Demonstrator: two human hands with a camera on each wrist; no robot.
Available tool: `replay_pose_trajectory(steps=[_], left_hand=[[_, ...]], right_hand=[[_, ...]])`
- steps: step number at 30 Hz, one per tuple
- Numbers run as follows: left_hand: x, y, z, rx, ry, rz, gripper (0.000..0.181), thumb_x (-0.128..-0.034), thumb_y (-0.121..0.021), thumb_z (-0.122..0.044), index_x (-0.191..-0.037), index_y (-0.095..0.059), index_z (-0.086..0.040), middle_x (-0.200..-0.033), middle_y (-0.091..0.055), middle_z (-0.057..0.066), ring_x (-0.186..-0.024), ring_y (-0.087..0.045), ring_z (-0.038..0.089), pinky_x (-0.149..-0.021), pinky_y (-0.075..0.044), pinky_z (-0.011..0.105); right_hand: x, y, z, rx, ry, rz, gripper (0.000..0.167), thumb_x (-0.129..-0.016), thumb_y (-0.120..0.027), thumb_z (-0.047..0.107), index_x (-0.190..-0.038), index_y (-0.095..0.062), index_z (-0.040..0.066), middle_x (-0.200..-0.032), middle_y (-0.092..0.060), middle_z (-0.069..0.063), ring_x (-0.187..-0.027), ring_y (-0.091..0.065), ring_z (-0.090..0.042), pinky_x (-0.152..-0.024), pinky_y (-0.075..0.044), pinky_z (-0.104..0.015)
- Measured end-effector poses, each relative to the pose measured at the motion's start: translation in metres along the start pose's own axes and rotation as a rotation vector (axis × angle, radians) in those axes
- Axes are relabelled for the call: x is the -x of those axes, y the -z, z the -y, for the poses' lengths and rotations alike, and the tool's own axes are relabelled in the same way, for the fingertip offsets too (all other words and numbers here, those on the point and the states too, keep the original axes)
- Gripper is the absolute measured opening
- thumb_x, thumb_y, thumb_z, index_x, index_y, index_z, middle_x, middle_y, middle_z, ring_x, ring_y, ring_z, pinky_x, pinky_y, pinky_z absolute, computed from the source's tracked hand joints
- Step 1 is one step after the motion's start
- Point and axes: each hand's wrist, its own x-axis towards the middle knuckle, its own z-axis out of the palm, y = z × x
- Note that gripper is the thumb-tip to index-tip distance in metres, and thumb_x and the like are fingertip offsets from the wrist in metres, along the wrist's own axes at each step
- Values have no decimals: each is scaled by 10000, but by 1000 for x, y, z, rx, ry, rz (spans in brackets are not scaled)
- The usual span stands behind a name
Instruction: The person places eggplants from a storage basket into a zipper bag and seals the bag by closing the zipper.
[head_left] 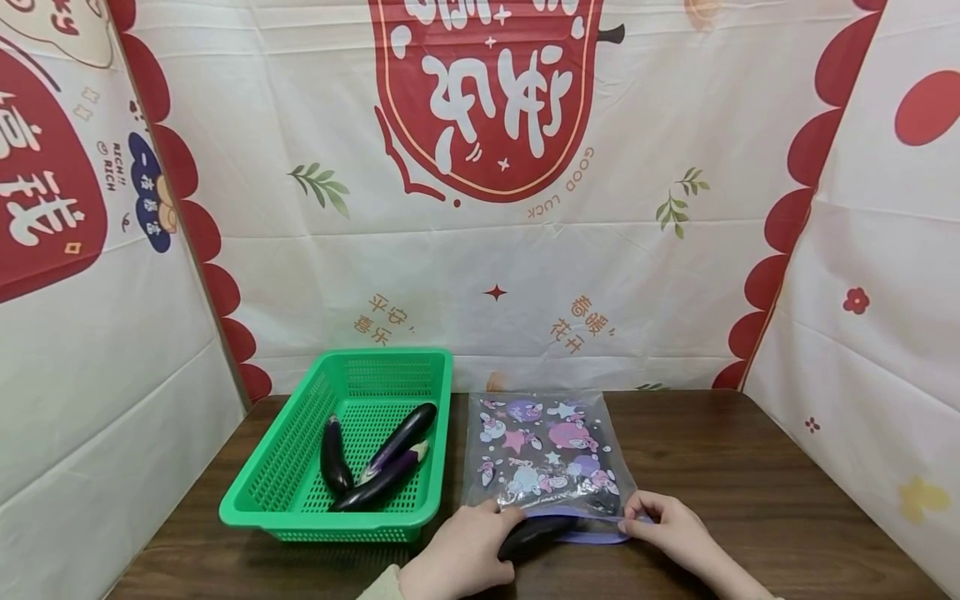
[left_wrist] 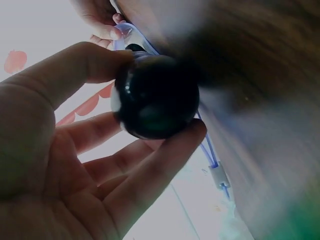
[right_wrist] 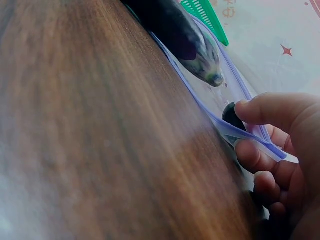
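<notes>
A dark purple eggplant [head_left: 534, 536] lies at the mouth of a clear zip bag [head_left: 517, 467] printed with stars and cartoon figures. My left hand [head_left: 467, 546] grips it by its rounded end, thumb on one side and fingers on the other in the left wrist view. Its stem end [right_wrist: 212, 77] points into the bag, between the purple zip edges. My right hand [head_left: 671, 527] pinches the bag's opening at the right corner, which spreads the mouth. Inside the bag near that corner shows another dark, smooth thing [right_wrist: 231, 116], mostly hidden.
Left of the bag, a green plastic basket [head_left: 330, 521] holds several items: a short eggplant [head_left: 333, 458] and two longer ones, one with a pale stem end [head_left: 386, 482]. All stand on a brown wooden table [head_left: 712, 450]. Printed cloth [head_left: 660, 308] walls the back and sides.
</notes>
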Motion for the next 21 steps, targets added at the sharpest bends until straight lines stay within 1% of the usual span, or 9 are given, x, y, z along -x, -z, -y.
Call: replay_pose_trajectory(steps=[2, 4, 7, 9, 13, 16, 21], left_hand=[[1, 0, -1, 14, 9, 26, 497, -674, -785, -229, -1150, -642, -248, -923, -614, -50, -711, -570, 128, -571, -424, 288], [3, -1, -3, 18, 8, 40, 560, -665, -790, -210, -1196, -622, -263, -909, -595, -54, -690, -549, 117, -556, -410, 282], [5, -1, -5, 27, -3, 45, 635, -672, -791, -187, -1263, -583, -286, -890, -562, -52, -635, -508, 102, -525, -385, 271], [6, -1, -6, 25, -16, 36, 653, -686, -794, -191, -1289, -563, -291, -903, -556, -42, -613, -503, 102, -511, -380, 267], [5, -1, -9, 8, -31, -3, 596, -723, -797, -242, -1277, -577, -260, -940, -569, -10, -606, -542, 134, -515, -406, 274], [3, -1, -10, 14, -8, -32, 538, -742, -797, -274, -1240, -602, -225, -935, -572, -5, -610, -558, 160, -529, -431, 286], [1, -1, -10, 54, 43, -39, 485, -756, -795, -316, -1190, -619, -189, -921, -571, -11, -623, -563, 167, -545, -449, 297]], right_hand=[[1, -1, -1, 6, -6, -2, 174, -808, -753, 245, -747, -591, 222, -694, -528, 112, -630, -441, -33, -560, -316, -255], [2, -2, -1, 7, -12, -1, 174, -806, -753, 248, -748, -590, 223, -690, -523, 111, -634, -444, -35, -560, -316, -258], [3, -2, -1, 8, -22, 4, 173, -808, -753, 253, -750, -592, 223, -701, -534, 105, -641, -450, -39, -566, -321, -261], [2, -2, 0, 6, -32, 5, 173, -812, -753, 257, -755, -594, 221, -709, -541, 99, -642, -452, -44, -572, -324, -263], [1, -1, 2, 6, -52, 0, 176, -811, -757, 263, -759, -595, 219, -697, -532, 86, -638, -451, -54, -582, -325, -264], [0, 0, 3, 10, -67, 0, 180, -806, -762, 268, -758, -595, 220, -677, -514, 79, -636, -450, -60, -587, -324, -264], [0, 0, 4, 14, -86, 8, 179, -808, -758, 279, -765, -596, 216, -672, -504, 74, -629, -442, -62, -582, -319, -263]])
